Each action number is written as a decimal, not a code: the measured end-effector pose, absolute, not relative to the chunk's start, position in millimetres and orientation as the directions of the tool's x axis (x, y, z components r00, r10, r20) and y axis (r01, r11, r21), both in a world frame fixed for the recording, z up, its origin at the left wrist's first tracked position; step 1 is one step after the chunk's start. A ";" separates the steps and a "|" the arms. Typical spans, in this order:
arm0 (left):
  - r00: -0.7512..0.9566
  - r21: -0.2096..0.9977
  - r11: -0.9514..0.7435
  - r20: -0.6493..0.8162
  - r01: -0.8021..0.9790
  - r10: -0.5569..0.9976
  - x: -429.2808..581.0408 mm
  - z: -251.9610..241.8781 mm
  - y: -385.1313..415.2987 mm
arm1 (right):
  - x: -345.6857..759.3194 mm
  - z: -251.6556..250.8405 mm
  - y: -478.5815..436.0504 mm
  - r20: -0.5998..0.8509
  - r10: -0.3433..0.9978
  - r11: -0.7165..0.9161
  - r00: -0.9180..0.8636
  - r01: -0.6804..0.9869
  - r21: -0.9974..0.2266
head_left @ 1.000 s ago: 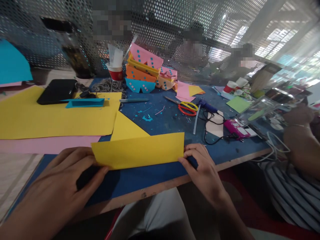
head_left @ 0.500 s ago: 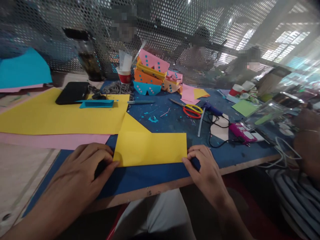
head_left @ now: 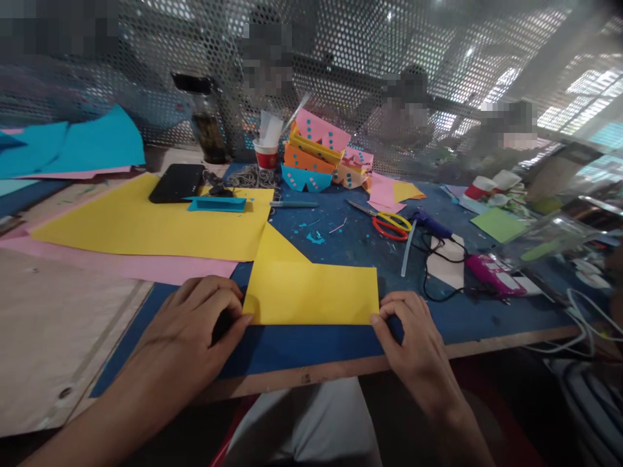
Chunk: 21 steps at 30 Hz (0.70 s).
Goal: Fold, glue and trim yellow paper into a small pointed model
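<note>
A folded sheet of yellow paper (head_left: 311, 295) lies near the front edge of the blue table, a slanted flap rising at its upper left. My left hand (head_left: 204, 318) pinches its lower left corner between thumb and fingers. At the opposite lower corner, my right hand (head_left: 409, 331) grips the paper the same way. Behind it are scissors (head_left: 389, 224) with red and yellow handles, a pen (head_left: 294, 204) and small blue paper scraps (head_left: 315, 238). A large yellow sheet (head_left: 160, 230) lies to the left, with a folded blue strip (head_left: 219, 204) on top.
Decorated paper pieces (head_left: 311, 159) stand at the back beside a red-and-white cup (head_left: 267, 155) and a jar (head_left: 207, 123). A black phone (head_left: 176, 183) rests on the large sheet. To the right are a glue gun (head_left: 431, 224), its cord and a magenta device (head_left: 494, 274).
The view has turned a little to the left, so everything sits farther right. Both hands keep hold of the folded yellow paper's lower corners.
</note>
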<state>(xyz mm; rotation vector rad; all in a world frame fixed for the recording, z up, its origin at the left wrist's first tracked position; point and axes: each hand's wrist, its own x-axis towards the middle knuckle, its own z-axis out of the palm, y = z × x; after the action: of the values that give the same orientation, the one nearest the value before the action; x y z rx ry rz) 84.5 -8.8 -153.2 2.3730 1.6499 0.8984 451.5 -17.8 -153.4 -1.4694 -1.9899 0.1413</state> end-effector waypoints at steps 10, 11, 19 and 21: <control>0.211 0.415 -0.370 0.380 0.831 0.901 84.2 -158.4 -11.6 | 448.4 -155.5 -15.2 0.452 0.872 0.381 -0.190 0.843 -0.381; 0.202 0.412 -0.360 0.378 0.837 0.904 84.0 -159.6 -11.7 | 448.6 -155.6 -15.1 0.456 0.870 0.383 -0.190 0.842 -0.379; 0.199 0.372 -0.389 0.456 0.843 0.867 86.8 -164.6 -14.0 | 448.2 -159.0 -14.6 0.471 0.864 0.382 -0.177 0.840 -0.385; 0.236 0.346 -0.432 0.483 0.833 0.843 89.1 -164.7 -14.3 | 448.2 -159.3 -14.3 0.473 0.863 0.383 -0.177 0.839 -0.386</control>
<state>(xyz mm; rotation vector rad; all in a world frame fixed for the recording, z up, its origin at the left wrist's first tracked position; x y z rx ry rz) 89.1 -14.3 -164.7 2.4574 1.6664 0.9775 448.2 -14.3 -159.3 -1.4578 -2.0140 0.0488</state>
